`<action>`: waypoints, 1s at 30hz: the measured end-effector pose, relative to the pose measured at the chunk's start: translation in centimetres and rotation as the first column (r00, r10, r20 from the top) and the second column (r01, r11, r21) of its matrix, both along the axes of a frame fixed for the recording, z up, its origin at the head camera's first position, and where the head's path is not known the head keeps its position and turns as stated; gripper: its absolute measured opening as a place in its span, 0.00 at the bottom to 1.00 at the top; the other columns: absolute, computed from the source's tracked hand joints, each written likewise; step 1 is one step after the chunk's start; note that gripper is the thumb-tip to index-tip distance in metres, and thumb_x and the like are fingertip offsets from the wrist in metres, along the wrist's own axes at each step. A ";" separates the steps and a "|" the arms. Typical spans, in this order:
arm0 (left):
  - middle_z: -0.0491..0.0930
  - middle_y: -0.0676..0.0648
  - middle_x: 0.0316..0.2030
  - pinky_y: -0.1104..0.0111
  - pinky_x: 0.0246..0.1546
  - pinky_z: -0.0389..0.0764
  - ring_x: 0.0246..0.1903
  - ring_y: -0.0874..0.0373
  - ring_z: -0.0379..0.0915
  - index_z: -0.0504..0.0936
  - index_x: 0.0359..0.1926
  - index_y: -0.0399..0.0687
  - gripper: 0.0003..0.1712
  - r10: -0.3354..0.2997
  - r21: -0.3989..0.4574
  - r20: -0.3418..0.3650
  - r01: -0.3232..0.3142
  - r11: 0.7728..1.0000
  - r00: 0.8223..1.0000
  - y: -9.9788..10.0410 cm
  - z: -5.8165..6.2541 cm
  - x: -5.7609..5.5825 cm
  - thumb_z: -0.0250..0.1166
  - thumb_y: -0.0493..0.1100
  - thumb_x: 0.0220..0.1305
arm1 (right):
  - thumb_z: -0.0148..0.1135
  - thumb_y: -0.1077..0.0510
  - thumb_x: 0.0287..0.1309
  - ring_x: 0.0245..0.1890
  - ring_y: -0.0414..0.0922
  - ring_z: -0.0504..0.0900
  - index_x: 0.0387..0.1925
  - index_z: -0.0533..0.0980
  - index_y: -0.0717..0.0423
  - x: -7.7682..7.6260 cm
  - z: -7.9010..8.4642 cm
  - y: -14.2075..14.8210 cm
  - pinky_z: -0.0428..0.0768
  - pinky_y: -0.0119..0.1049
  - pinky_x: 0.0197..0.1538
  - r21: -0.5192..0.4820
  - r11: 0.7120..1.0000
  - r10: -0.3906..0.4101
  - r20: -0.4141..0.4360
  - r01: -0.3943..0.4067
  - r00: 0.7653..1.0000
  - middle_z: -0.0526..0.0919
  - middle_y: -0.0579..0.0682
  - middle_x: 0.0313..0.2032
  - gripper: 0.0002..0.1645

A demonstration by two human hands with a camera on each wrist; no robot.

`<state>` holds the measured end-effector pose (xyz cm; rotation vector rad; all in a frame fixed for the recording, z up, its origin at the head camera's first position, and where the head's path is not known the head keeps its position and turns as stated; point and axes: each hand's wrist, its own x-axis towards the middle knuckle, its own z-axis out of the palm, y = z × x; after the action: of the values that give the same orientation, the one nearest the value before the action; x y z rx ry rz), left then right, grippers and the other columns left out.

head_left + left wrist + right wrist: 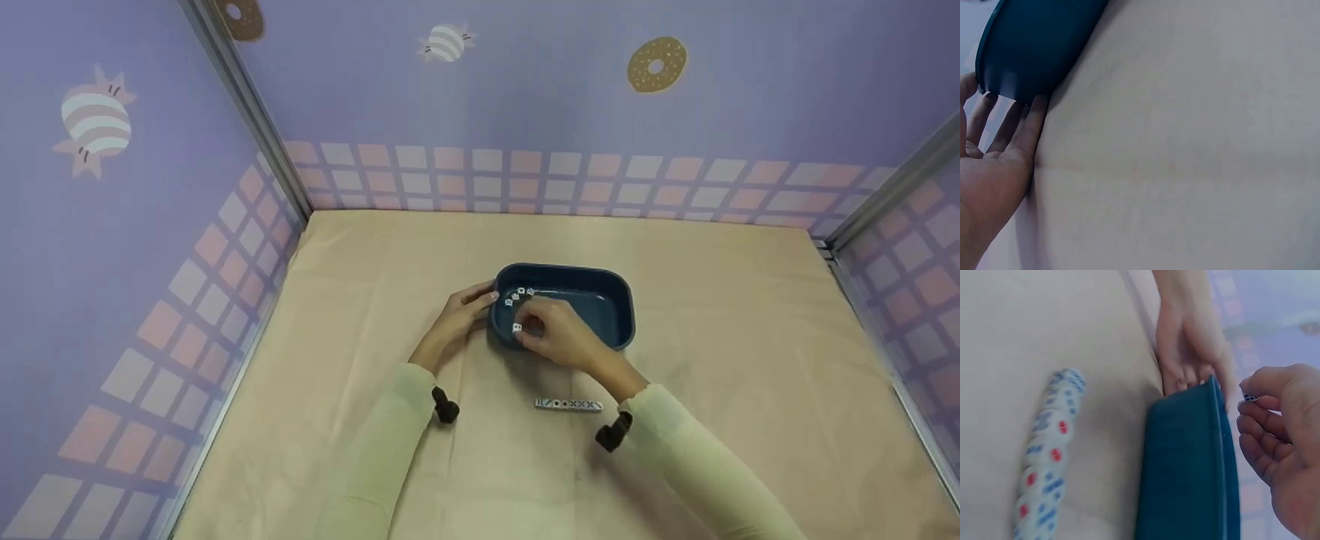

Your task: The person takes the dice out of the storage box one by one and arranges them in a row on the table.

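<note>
A dark blue rectangular plastic box [611,300] stands on the cloth-covered table. My left hand [456,319] holds its left end, the thumb at the rim and the fingers against the outer wall [1022,62]. Over the box's front left part, my right hand [559,334] pinches a small white die [517,328] between thumb and index finger; its dark dots show in the right wrist view [1250,397]. Several loose white dice [515,297] lie inside near the left end. In front of the box, several dice stand in a straight row [568,405], side by side.
Beige cloth [720,360] with creases covers the table. A purple patterned wall panel [540,97] rises behind, and others stand at the left [135,262] and right. Metal posts [259,112] mark the corners. Both wrists wear a dark strap with a small camera [615,433].
</note>
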<state>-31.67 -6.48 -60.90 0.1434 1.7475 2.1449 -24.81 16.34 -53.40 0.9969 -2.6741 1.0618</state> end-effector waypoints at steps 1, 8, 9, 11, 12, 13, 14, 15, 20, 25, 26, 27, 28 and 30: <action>0.78 0.42 0.67 0.59 0.60 0.83 0.61 0.49 0.82 0.77 0.73 0.48 0.28 0.005 -0.002 -0.002 -0.005 1.000 1.000 -0.1 0.0 0.0 0.67 0.47 0.77 | 0.74 0.61 0.64 0.36 0.42 0.82 0.40 0.83 0.54 0.7 0.2 0.1 0.84 0.37 0.40 0.006 1.000 0.020 -0.008 -0.020 1.000 0.83 0.46 0.37 0.06; 0.77 0.40 0.68 0.59 0.60 0.84 0.62 0.46 0.81 0.75 0.74 0.46 0.29 0.023 0.014 0.018 -0.023 1.000 1.000 0.0 0.3 0.1 0.66 0.46 0.77 | 0.77 0.61 0.61 0.39 0.39 0.81 0.42 0.84 0.53 4.7 -1.3 1.1 0.85 0.36 0.43 0.065 0.994 0.089 0.018 -0.090 0.996 0.83 0.44 0.38 0.09; 0.77 0.40 0.68 0.59 0.60 0.84 0.62 0.46 0.81 0.75 0.74 0.45 0.29 0.025 0.016 0.021 -0.025 1.000 0.999 0.0 0.3 0.1 0.66 0.45 0.77 | 0.77 0.61 0.61 0.39 0.39 0.81 0.41 0.84 0.53 5.1 -1.8 1.2 0.85 0.36 0.43 0.070 0.994 0.084 0.027 -0.086 0.996 0.82 0.44 0.38 0.09; 0.77 0.39 0.68 0.59 0.60 0.84 0.62 0.45 0.81 0.75 0.74 0.44 0.29 0.028 0.015 0.021 -0.028 0.999 0.999 0.2 0.3 0.1 0.66 0.44 0.77 | 0.78 0.60 0.61 0.39 0.38 0.80 0.41 0.84 0.52 5.7 -2.9 1.5 0.84 0.35 0.43 0.080 0.994 0.065 0.045 -0.069 0.997 0.82 0.43 0.37 0.09; 0.77 0.39 0.68 0.59 0.60 0.84 0.62 0.45 0.81 0.74 0.74 0.43 0.29 0.029 0.012 0.019 -0.029 0.999 0.999 0.2 0.3 0.1 0.66 0.44 0.77 | 0.78 0.60 0.60 0.38 0.38 0.80 0.40 0.84 0.52 6.0 -3.4 1.6 0.84 0.35 0.42 0.080 0.995 0.056 0.052 -0.060 0.997 0.82 0.42 0.37 0.09; 0.77 0.38 0.68 0.59 0.60 0.84 0.62 0.45 0.81 0.74 0.75 0.43 0.29 0.029 0.009 0.018 -0.030 1.000 0.999 0.2 0.3 0.1 0.66 0.44 0.77 | 0.78 0.59 0.60 0.38 0.38 0.80 0.40 0.84 0.52 6.3 -3.9 1.7 0.83 0.35 0.42 0.082 0.995 0.045 0.058 -0.050 0.997 0.81 0.42 0.37 0.09; 0.77 0.39 0.68 0.59 0.60 0.84 0.62 0.46 0.81 0.74 0.75 0.43 0.29 0.029 0.002 0.016 -0.029 1.000 0.999 0.3 0.3 0.1 0.66 0.44 0.77 | 0.78 0.59 0.60 0.38 0.38 0.79 0.40 0.84 0.52 6.5 -4.4 1.7 0.83 0.34 0.42 0.078 0.996 0.036 0.065 -0.041 0.997 0.81 0.42 0.37 0.09; 0.77 0.39 0.68 0.59 0.60 0.84 0.62 0.46 0.81 0.74 0.74 0.43 0.29 0.029 -0.001 0.015 -0.029 1.000 0.999 0.3 0.3 0.1 0.66 0.44 0.77 | 0.78 0.59 0.60 0.38 0.38 0.79 0.40 0.84 0.51 6.8 -4.7 1.7 0.82 0.34 0.41 0.072 0.997 0.027 0.069 -0.032 0.997 0.81 0.42 0.37 0.09; 0.77 0.41 0.68 0.60 0.60 0.83 0.62 0.47 0.81 0.75 0.74 0.45 0.29 0.030 -0.021 0.009 -0.029 0.999 1.000 0.2 0.4 0.1 0.66 0.46 0.77 | 0.77 0.60 0.60 0.37 0.39 0.77 0.39 0.84 0.51 7.5 -5.9 1.7 0.80 0.34 0.40 0.053 0.999 0.002 0.074 -0.005 0.997 0.79 0.42 0.36 0.08; 0.77 0.42 0.69 0.60 0.61 0.83 0.62 0.48 0.81 0.75 0.74 0.46 0.29 0.021 -0.023 0.005 -0.021 1.000 1.000 0.2 0.3 0.1 0.66 0.47 0.77 | 0.76 0.59 0.61 0.38 0.38 0.76 0.38 0.84 0.50 7.9 -6.5 1.8 0.80 0.35 0.41 0.083 0.996 0.002 0.063 -0.008 0.998 0.78 0.42 0.36 0.07; 0.77 0.42 0.68 0.60 0.62 0.82 0.63 0.49 0.80 0.75 0.74 0.47 0.29 0.017 -0.025 0.005 -0.016 1.000 1.000 0.2 0.2 0.1 0.66 0.47 0.77 | 0.76 0.59 0.62 0.38 0.38 0.77 0.38 0.84 0.50 8.0 -6.5 1.8 0.81 0.35 0.42 0.088 0.996 0.004 0.065 -0.010 0.998 0.79 0.42 0.36 0.07; 0.77 0.43 0.68 0.60 0.62 0.82 0.63 0.49 0.80 0.75 0.74 0.47 0.29 0.012 -0.025 0.004 -0.012 1.000 1.000 0.2 0.3 0.2 0.66 0.47 0.78 | 0.76 0.59 0.62 0.38 0.38 0.77 0.38 0.84 0.50 8.1 -6.6 1.8 0.81 0.35 0.42 0.091 0.996 0.007 0.065 -0.013 0.998 0.79 0.42 0.37 0.06; 0.77 0.43 0.68 0.60 0.62 0.82 0.63 0.49 0.80 0.75 0.74 0.47 0.29 0.010 -0.025 0.005 -0.010 1.000 1.000 0.2 0.3 0.2 0.66 0.48 0.78 | 0.76 0.59 0.62 0.38 0.38 0.77 0.38 0.84 0.50 8.1 -6.6 1.9 0.81 0.36 0.43 0.094 0.995 0.011 0.065 -0.017 0.998 0.79 0.42 0.37 0.06; 0.77 0.44 0.68 0.61 0.62 0.82 0.63 0.50 0.80 0.75 0.74 0.48 0.29 0.005 -0.028 0.007 -0.005 1.000 1.000 0.2 0.3 0.3 0.66 0.49 0.77 | 0.76 0.60 0.62 0.39 0.38 0.77 0.38 0.84 0.50 8.2 -6.7 1.9 0.82 0.36 0.43 0.096 0.995 0.019 0.063 -0.025 0.998 0.80 0.42 0.38 0.06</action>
<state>-31.40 -6.29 -60.58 0.1242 1.7752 2.1213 -16.57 18.24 -60.05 1.0280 -2.7955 0.9909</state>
